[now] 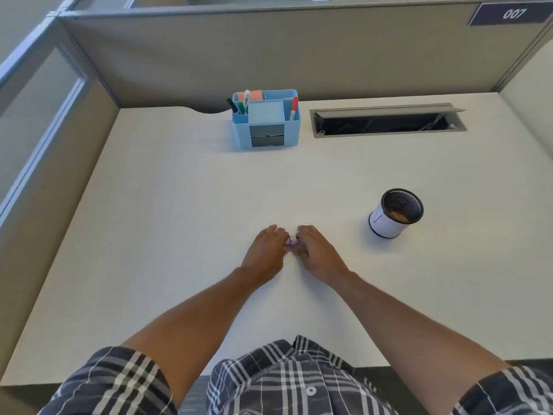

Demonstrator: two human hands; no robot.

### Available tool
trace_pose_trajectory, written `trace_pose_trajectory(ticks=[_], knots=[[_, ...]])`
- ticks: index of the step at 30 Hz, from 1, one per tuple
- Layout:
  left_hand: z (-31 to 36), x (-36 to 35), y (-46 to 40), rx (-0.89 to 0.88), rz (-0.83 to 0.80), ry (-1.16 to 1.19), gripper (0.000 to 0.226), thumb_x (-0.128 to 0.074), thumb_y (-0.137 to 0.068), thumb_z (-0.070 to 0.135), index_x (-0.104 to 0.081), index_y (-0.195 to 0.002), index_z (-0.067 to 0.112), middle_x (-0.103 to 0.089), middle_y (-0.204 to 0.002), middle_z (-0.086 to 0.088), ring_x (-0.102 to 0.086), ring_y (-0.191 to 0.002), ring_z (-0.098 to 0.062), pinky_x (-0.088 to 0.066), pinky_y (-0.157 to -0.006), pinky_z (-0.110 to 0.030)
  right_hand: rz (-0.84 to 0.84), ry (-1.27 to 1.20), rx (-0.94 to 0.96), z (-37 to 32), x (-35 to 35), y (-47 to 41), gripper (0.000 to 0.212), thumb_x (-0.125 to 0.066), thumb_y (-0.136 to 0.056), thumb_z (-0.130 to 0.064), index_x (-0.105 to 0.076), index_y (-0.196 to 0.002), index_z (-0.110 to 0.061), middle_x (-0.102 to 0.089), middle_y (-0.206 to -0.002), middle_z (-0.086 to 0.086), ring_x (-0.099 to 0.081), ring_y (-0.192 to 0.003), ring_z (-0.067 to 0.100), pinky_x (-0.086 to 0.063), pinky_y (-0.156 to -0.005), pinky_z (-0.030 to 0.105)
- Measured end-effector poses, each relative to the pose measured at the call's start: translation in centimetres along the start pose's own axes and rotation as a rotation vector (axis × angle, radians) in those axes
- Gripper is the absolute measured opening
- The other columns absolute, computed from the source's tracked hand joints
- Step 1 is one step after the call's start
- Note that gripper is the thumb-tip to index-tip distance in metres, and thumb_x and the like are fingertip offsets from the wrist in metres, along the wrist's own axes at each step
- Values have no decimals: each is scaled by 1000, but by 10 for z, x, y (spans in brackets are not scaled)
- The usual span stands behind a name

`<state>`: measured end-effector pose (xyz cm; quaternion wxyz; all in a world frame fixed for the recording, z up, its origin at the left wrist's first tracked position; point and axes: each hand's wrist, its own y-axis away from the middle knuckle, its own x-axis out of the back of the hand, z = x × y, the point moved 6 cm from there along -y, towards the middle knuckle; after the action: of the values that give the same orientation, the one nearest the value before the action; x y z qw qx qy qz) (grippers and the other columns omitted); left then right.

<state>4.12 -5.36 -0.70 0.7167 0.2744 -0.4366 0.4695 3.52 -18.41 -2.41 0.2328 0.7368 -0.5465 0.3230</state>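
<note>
A small purple object lies low over the white desk, mostly hidden between my two hands. My left hand pinches its left end with curled fingers. My right hand holds its right end the same way. Both hands sit close together near the middle of the desk. What the purple thing is cannot be made out.
A blue desk organiser with markers and sticky notes stands at the back. A black mesh pen cup with a white wrap stands to the right of my hands. An open cable slot lies at the back right. Grey partition walls enclose the desk.
</note>
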Motion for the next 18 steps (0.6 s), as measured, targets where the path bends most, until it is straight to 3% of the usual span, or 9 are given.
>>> trace_pose_trajectory(ticks=[3,5,7,10,14,18], knots=[[6,10,1,27,75,48,16,-54,-90,3,-52,-78,12,-56,-69,-3,-49,-66,-29,-38,-70,-36,29,-170,-129,3,3,-3,13,-62,-101,-17,-68,-104,-5,-71,-101,7,-62,-94,21,-47,-81,30],[10,15,0,24,109,99,14,-55,-90,3,-54,-78,10,-59,-65,-3,-47,-59,-30,-41,-65,-39,15,-373,-263,6,7,-4,14,-64,-101,-26,-74,-100,-17,-76,-92,-3,-66,-83,8,-50,-77,22],[12,19,0,11,134,165,8,-57,-89,4,-59,-84,9,-64,-71,-3,-53,-62,-28,-46,-63,-41,-8,-540,-334,7,12,-5,14,-66,-99,-29,-76,-96,-21,-78,-89,-1,-65,-75,8,-54,-80,29],[15,24,3,-4,174,225,9,-58,-90,7,-62,-95,13,-67,-83,-1,-56,-75,-23,-48,-68,-38,-16,-689,-377,5,25,-4,10,-73,-94,-25,-79,-93,-17,-78,-99,10,-64,-78,14,-57,-88,40],[24,29,5,-44,222,278,18,-61,-92,13,-63,-108,20,-68,-96,5,-55,-88,-15,-46,-79,-30,-45,-803,-387,-3,36,-3,10,-74,-92,-22,-81,-92,-15,-81,-97,6,-69,-83,11,-56,-82,28],[29,35,5,-60,260,321,24,-60,-92,8,-63,-111,22,-69,-101,8,-60,-92,-15,-52,-80,-36,-69,-823,-341,-11,46,-2,11,-72,-92,-21,-81,-92,-14,-82,-96,7,-74,-90,13,-57,-83,25]])
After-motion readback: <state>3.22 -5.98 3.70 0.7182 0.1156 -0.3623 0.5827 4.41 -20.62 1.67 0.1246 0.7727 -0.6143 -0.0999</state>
